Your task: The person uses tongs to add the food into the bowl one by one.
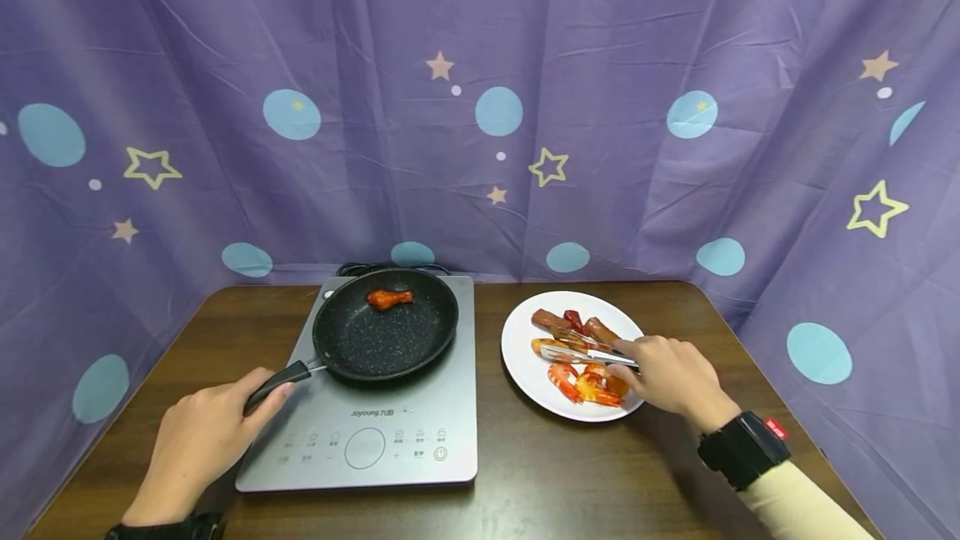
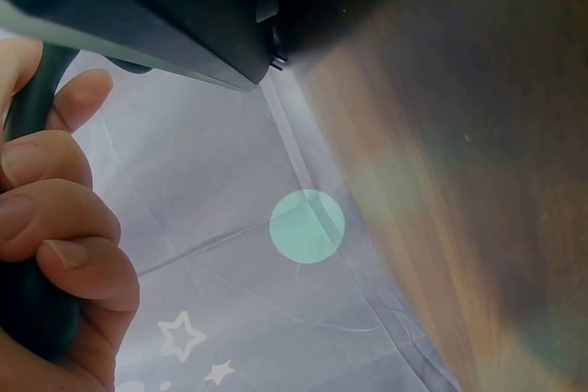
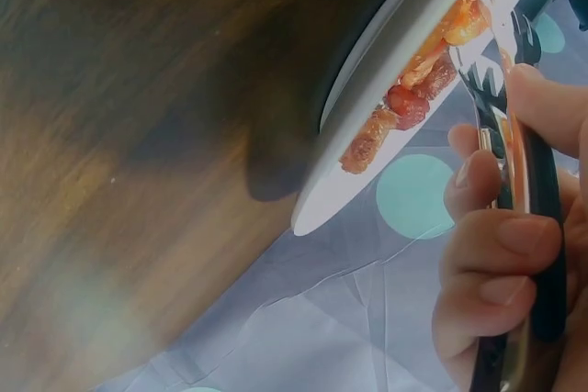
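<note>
My left hand [image 1: 206,432] grips the black handle [image 1: 277,386] of a speckled frying pan [image 1: 390,348]. A reddish-brown chicken drumstick [image 1: 390,299] lies toward the back of the pan. In the left wrist view the fingers [image 2: 69,218] curl round the handle. Over the right part of a white plate [image 1: 519,357], my right hand [image 1: 671,377] holds metal food tongs [image 1: 592,354] with dark handles. Their tips are apart, low over the food. On the plate are red-orange shrimp [image 1: 564,382] at the front and brown sausage pieces [image 1: 600,332] at the back.
The pan sits on a silver induction cooker [image 1: 420,457] at the left of the brown wooden table [image 1: 547,473]. A black cable [image 1: 360,268] lies behind the cooker. A purple patterned curtain [image 1: 465,40] hangs along the back and sides.
</note>
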Demonstrator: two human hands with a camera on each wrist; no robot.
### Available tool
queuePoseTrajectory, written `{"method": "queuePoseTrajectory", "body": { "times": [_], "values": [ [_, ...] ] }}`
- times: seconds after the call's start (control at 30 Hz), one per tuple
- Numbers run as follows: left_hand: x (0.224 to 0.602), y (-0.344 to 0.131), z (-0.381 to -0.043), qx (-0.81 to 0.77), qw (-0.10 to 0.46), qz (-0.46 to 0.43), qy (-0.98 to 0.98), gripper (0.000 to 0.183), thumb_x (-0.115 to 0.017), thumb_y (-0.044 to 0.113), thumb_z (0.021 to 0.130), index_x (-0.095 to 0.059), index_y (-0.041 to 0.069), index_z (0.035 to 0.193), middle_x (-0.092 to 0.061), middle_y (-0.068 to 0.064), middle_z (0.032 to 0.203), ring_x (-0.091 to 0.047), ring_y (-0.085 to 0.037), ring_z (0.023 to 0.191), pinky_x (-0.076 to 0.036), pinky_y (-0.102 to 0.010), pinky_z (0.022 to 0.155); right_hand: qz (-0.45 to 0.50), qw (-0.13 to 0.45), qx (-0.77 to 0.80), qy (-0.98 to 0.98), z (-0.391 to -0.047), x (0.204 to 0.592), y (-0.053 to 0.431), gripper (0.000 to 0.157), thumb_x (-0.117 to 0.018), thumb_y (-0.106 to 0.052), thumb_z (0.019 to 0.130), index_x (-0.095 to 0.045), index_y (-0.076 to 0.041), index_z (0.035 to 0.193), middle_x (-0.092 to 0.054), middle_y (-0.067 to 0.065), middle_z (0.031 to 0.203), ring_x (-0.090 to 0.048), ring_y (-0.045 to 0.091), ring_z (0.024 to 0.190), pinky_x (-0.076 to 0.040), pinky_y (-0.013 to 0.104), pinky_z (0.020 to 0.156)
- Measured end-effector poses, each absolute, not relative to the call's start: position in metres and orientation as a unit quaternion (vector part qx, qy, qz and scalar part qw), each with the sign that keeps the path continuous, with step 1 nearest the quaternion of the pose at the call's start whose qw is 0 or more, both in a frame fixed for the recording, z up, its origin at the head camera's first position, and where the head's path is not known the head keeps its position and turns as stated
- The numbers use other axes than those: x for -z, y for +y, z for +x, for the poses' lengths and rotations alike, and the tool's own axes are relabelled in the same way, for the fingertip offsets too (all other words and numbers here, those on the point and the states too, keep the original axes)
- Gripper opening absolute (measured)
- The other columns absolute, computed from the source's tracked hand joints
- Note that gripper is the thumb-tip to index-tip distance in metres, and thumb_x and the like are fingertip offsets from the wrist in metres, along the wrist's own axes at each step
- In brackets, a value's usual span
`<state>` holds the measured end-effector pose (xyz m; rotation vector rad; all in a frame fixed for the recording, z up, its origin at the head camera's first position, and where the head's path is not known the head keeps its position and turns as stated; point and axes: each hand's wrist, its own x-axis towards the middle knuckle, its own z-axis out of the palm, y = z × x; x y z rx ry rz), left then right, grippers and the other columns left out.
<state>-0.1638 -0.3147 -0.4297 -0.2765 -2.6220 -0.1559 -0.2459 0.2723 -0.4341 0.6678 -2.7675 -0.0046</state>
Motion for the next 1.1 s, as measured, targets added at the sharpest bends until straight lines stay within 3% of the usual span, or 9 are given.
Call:
{"method": "queuePoseTrajectory", "body": {
  "times": [0.33,0.77,1.1],
  "values": [
    [0.4299,-0.3141,-0.1640,0.058,0.261,-0.102,-0.958,0.026,-0.062,0.050,0.090,-0.061,0.025,0.096,-0.032,0.010,0.047,-0.027,-0.010,0.040,-0.021,-0.031,0.035,0.247,0.159,-0.009,-0.956,-0.2494,0.4365,0.2739,0.037,-0.065,-0.051,0.087,-0.068,-0.026,0.113,-0.066,-0.004,0.084,-0.061,0.016,0.067,-0.045,0.037,0.047],
    [0.4305,-0.3138,-0.1644,0.056,0.268,-0.104,-0.956,0.025,-0.065,0.048,0.088,-0.063,0.025,0.096,-0.031,0.010,0.046,-0.027,-0.011,0.040,-0.021,-0.031,0.035,0.226,0.116,-0.041,-0.966,-0.2476,0.4364,0.2702,0.039,-0.065,-0.051,0.087,-0.068,-0.024,0.115,-0.067,-0.004,0.092,-0.060,0.014,0.074,-0.044,0.035,0.050],
    [0.4309,-0.3141,-0.1645,0.056,0.255,-0.098,-0.960,0.028,-0.062,0.050,0.090,-0.063,0.024,0.099,-0.034,0.010,0.047,-0.028,-0.011,0.040,-0.021,-0.031,0.035,0.214,0.117,-0.063,-0.968,-0.2488,0.4378,0.2689,0.038,-0.067,-0.051,0.086,-0.069,-0.027,0.115,-0.066,-0.005,0.089,-0.054,0.010,0.066,-0.041,0.033,0.047]
  ]
}}
